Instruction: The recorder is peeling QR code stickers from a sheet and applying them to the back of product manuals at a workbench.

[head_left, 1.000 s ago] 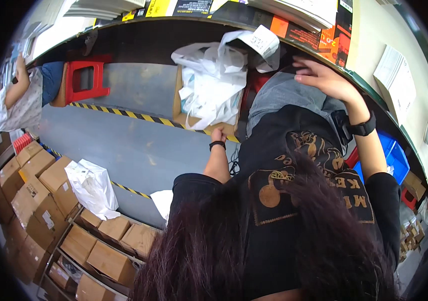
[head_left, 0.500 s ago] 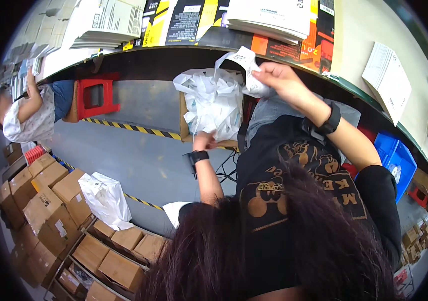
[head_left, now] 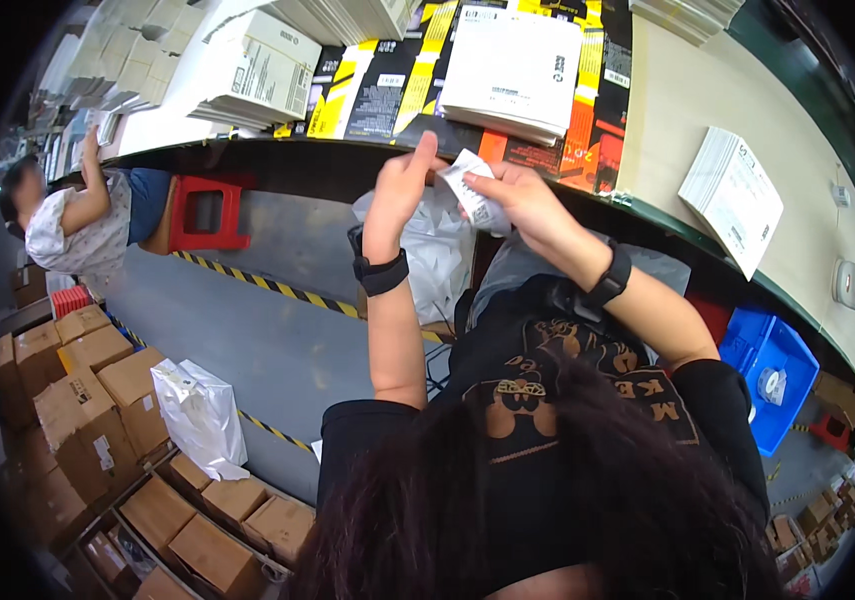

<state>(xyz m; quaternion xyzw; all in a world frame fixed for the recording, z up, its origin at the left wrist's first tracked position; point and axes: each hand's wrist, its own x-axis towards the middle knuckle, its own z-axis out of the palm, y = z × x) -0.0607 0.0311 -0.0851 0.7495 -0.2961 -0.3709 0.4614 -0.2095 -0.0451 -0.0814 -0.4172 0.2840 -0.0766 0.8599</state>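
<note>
A white strip of printed labels [head_left: 477, 192] is pinched in my right hand [head_left: 539, 208], thumb on top, just in front of the table edge. My left hand [head_left: 402, 195] is raised beside the strip's left end, its thumb stretched upward. The other fingers are partly turned away, and I cannot tell whether they touch the strip. Below both hands stands a carton filled with crumpled white strips [head_left: 435, 262], partly hidden by my hands and forearms. Black bands circle both wrists.
Stacks of white printed sheets [head_left: 512, 75] lie on the table [head_left: 662, 130], partly over black, yellow and orange cardboard. A blue bin [head_left: 772, 375] is at the right. Brown cartons [head_left: 87, 420], a white bag [head_left: 199, 415], a red stool [head_left: 209, 213] and a person [head_left: 72, 225] are at the left.
My left hand has risen from beside the carton to the label strip. My right hand has brought the strip slightly down and left. The view has shifted a little.
</note>
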